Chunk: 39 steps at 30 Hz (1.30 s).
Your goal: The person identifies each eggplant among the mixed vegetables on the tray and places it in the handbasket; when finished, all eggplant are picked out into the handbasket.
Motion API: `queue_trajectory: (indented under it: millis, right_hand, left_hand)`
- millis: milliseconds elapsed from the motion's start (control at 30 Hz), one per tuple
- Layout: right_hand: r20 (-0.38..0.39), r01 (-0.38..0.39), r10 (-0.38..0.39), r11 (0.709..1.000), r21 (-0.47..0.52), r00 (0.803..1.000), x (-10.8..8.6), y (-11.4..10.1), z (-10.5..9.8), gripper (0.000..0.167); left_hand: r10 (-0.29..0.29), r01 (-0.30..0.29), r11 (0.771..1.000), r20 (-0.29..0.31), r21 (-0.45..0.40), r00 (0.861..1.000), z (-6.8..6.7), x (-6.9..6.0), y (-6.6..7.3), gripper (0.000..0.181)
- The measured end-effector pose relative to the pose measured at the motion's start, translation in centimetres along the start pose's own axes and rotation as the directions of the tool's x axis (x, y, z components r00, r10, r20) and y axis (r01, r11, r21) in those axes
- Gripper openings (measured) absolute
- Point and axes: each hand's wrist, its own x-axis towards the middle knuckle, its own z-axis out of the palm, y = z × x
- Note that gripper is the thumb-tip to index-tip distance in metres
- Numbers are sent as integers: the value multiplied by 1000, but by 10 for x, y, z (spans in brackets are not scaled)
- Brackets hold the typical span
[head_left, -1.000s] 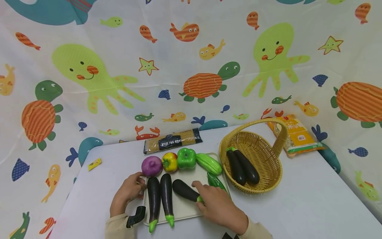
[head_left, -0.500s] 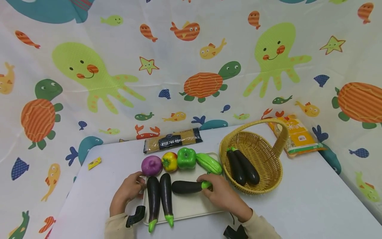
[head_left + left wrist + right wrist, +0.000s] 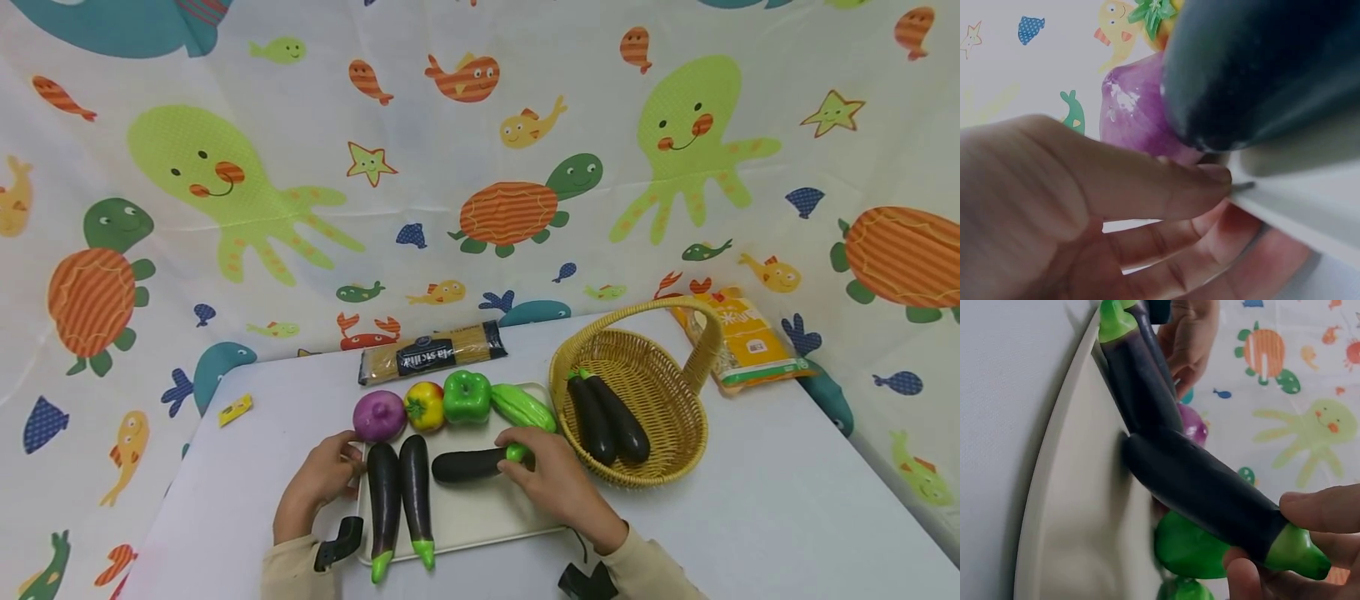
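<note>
While the white worktop (image 3: 787, 500) is topped by a pale tray (image 3: 502, 512), a wicker basket (image 3: 667, 400) is set by the tray's right edge, with two dark eggplants (image 3: 621, 425) laid inside. On the tray, a left-hand pair of eggplants (image 3: 417, 492) is laid side by side, green ends carried over the near rim, and a crosswise eggplant (image 3: 467, 467) is held just beside them, its green stem pinched by the right hand (image 3: 555, 483); whether its blunt end is raised cannot be told. The tray's left rim is pinched by the left hand (image 3: 322, 475). Because only one end is gripped, the blunt end could be swung into the pair; were the rim lifted, the purple onion (image 3: 379, 416) could be dislodged.
</note>
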Motion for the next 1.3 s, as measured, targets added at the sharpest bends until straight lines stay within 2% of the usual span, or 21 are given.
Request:
queue_trajectory:
  millis: [100, 233, 367, 500, 700, 867, 967, 1033, 1233, 1300]
  right_hand:
    - [-17, -24, 25, 999, 26, 1000, 0, 0, -1, 22]
    - [-42, -73, 79, 991, 112, 996, -1, 0, -6, 32]
    - [-60, -118, 133, 972, 205, 989, 1, 0, -14, 44]
    - [-53, -139, 162, 943, 302, 985, 5, 1, -20, 47]
    - [9, -121, 129, 906, 406, 992, 5, 2, -23, 45]
    - [66, -55, 27, 883, 465, 997, 4, 3, -31, 42]
    - [103, -44, -3, 888, 458, 995, 1, 1, -47, 41]
    - [114, -43, -7, 901, 431, 993, -3, -1, -64, 41]
    - [110, 9, -63, 903, 430, 992, -15, 1, -127, 40]
    - [117, -8, -42, 917, 398, 992, -16, 4, -147, 41]
  left_hand:
    - [-7, 7, 1000, 0, 2, 1000, 0, 0, -1, 49]
    - [-11, 11, 1000, 3, 5, 1000, 1, 0, -4, 49]
    - [-10, 10, 1000, 1, 10, 1000, 1, -1, -5, 49]
    - [-4, 4, 1000, -5, 15, 1000, 0, 0, -4, 49]
    - [-4, 4, 1000, 1, 18, 1000, -2, 1, -4, 48]
    - [-6, 6, 1000, 5, 9, 1000, -1, 0, -4, 48]
    - [-3, 3, 1000, 2, 11, 1000, 0, -1, -3, 47]
    - [-2, 2, 1000, 3, 10, 1000, 0, -1, -2, 48]
    - [-2, 2, 1000, 11, 6, 1000, 0, 0, 0, 52]
    - [-3, 2, 1000, 12, 11, 1000, -1, 1, 1, 52]
